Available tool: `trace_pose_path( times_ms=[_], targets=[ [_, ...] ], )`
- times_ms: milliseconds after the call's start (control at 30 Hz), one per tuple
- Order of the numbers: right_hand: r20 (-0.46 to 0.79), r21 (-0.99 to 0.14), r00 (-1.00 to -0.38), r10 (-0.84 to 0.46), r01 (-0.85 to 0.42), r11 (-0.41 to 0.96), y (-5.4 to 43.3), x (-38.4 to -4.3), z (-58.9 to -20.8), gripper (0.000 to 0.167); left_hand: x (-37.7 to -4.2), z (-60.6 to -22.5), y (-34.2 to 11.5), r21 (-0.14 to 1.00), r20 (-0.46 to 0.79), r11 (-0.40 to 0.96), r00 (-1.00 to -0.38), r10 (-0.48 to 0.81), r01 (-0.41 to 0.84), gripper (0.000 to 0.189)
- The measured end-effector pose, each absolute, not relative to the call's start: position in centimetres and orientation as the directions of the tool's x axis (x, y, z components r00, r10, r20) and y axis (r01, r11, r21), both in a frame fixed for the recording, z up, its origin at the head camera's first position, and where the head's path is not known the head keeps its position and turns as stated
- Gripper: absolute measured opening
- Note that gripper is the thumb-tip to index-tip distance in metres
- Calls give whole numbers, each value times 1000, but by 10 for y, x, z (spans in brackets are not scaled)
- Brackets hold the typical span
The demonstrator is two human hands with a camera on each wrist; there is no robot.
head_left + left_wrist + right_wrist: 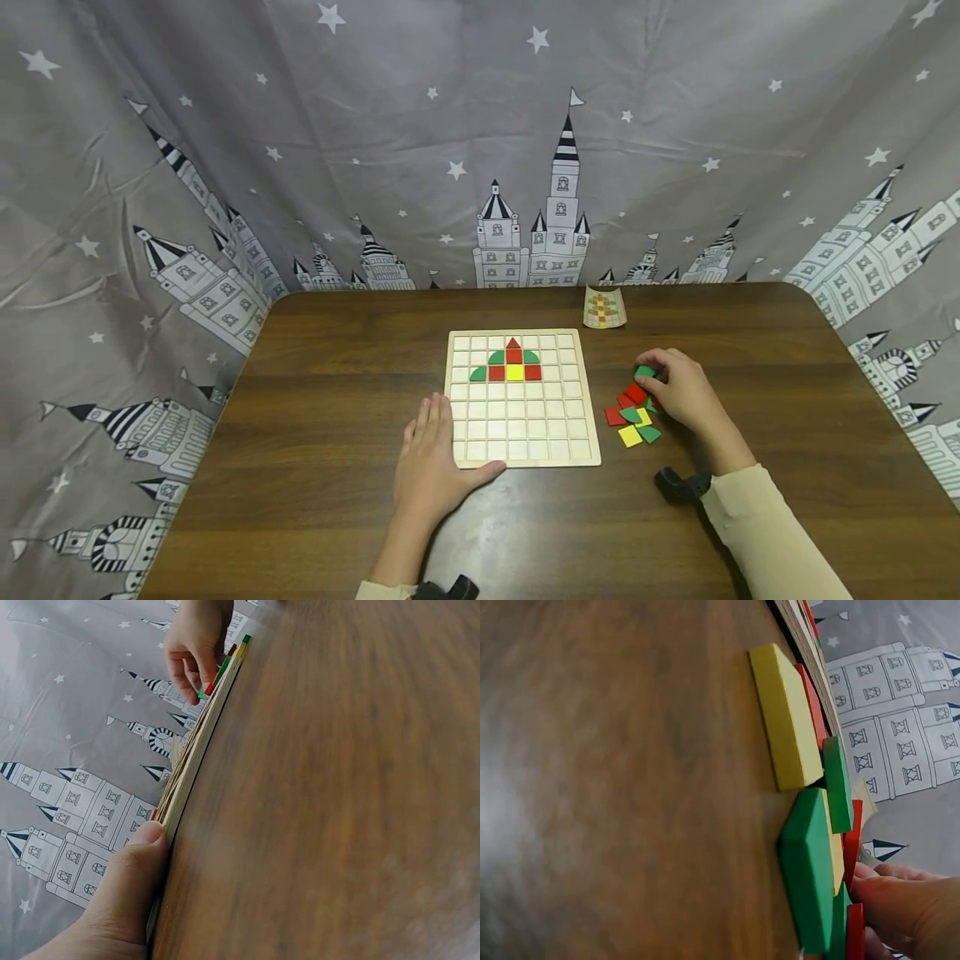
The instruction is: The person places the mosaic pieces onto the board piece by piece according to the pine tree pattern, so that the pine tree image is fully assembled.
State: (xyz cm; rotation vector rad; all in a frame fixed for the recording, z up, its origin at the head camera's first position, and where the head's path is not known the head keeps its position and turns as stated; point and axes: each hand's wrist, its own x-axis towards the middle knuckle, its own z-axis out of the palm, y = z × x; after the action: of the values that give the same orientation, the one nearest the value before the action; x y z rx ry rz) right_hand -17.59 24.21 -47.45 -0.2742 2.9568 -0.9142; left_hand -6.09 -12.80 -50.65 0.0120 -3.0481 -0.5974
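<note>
My left hand [435, 471] lies along the near left corner of a pale wooden grid board [497, 429], fingers straight against its left edge and thumb on the near edge. In the left wrist view the thumb [131, 870] touches the board's edge. Near the top of the board sit a red triangle [513, 343], red squares, a yellow square [514, 372] and green quarter-circle tiles. Right of it, my right hand [682, 392] pinches a green tile [645, 372] between thumb and fingers, at the far end of a loose pile of red, green and yellow tiles [630, 436].
A small curled pattern card [604, 308] stands beyond the board's far right corner. The brown wooden table [322, 417] ends at a grey curtain [405, 125] printed with castles and stars. Dark wrist straps [681, 486] show on both arms.
</note>
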Motion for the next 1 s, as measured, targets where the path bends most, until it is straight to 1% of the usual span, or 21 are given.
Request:
trace_pose_path(
  times_ms=[167,300,467,800,900,1000],
  targets=[
    [43,-572,-984,-171,-164,804,240,-176,-474,27,-61,-506,-128,383,37,924,-999,-14,1,133],
    [37,-602,-983,-180,-166,781,238,-178,-474,27,-61,-507,-128,387,31,922,-999,-16,-3,134],
    [16,-642,-974,-226,-183,745,236,-182,-476,29,-61,-506,-128,387,20,922,-1000,-16,-7,134],
    [-4,-651,-956,-294,-221,726,233,-186,-476,32,-61,-506,-128,385,16,923,-1000,-16,-8,133],
    [3,-651,-963,-268,-206,730,231,-185,-477,33,-61,-506,-128,384,20,924,-1000,-16,-7,133],
    [6,-627,-982,-188,-150,765,228,-184,-478,33,-61,-507,-128,384,20,923,-1000,-18,-9,133]
  ],
)
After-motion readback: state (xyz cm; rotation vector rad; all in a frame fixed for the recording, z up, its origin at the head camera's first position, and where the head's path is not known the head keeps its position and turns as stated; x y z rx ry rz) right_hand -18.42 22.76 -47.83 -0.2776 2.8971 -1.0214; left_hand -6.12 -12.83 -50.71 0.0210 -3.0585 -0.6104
